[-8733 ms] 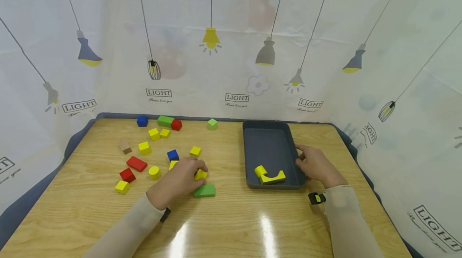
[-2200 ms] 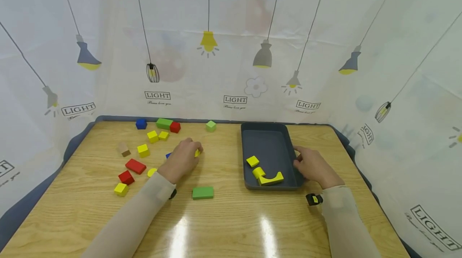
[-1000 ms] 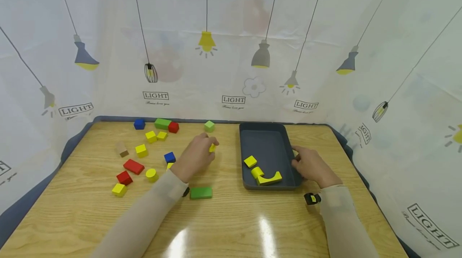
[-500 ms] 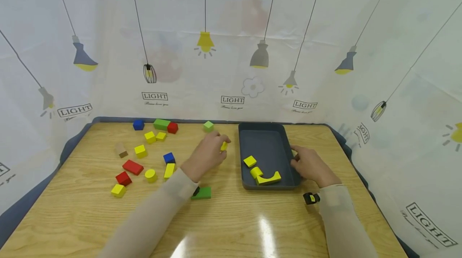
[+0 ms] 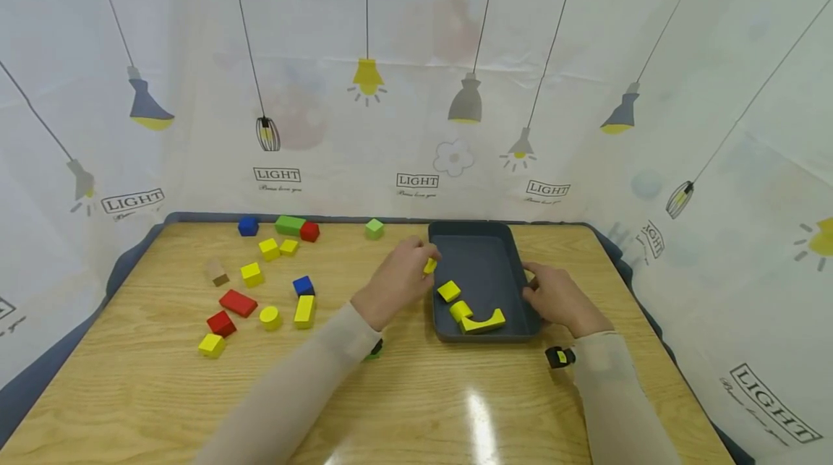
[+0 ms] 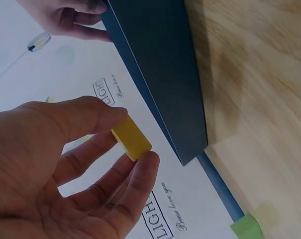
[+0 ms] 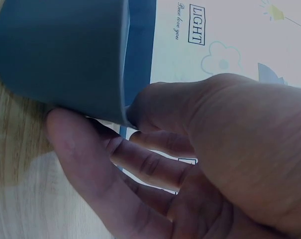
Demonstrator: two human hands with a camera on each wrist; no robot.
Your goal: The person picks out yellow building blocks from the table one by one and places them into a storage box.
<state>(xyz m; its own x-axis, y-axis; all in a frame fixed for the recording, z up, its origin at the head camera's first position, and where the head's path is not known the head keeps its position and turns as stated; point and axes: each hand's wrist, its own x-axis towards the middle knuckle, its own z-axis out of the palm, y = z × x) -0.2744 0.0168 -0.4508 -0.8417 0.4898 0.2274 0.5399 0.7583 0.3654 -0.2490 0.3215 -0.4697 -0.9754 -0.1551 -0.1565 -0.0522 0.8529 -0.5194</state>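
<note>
My left hand (image 5: 397, 277) pinches a small yellow block (image 6: 132, 138) between thumb and fingertips, at the left rim of the dark grey tray (image 5: 478, 252). In the left wrist view the block is held up beside the tray's outer wall. My right hand (image 5: 562, 300) grips the tray's right side, thumb over the rim and fingers outside, as the right wrist view also shows. Inside the tray's near left part lie a yellow square block (image 5: 449, 291), a yellow cylinder (image 5: 460, 309) and a yellow arch block (image 5: 485, 322).
Loose blocks lie on the wooden table (image 5: 403, 407) to the left, among them a yellow oblong block (image 5: 304, 312), a red oblong block (image 5: 238, 303) and a blue cube (image 5: 303, 286). A light green block (image 5: 374, 228) stands at the back. My left sleeve mostly hides a green block.
A yellow square block has joined the cylinder and arch in the tray. Then my left hand picked up another yellow block and carried it right to the tray's rim. The right hand stays.
</note>
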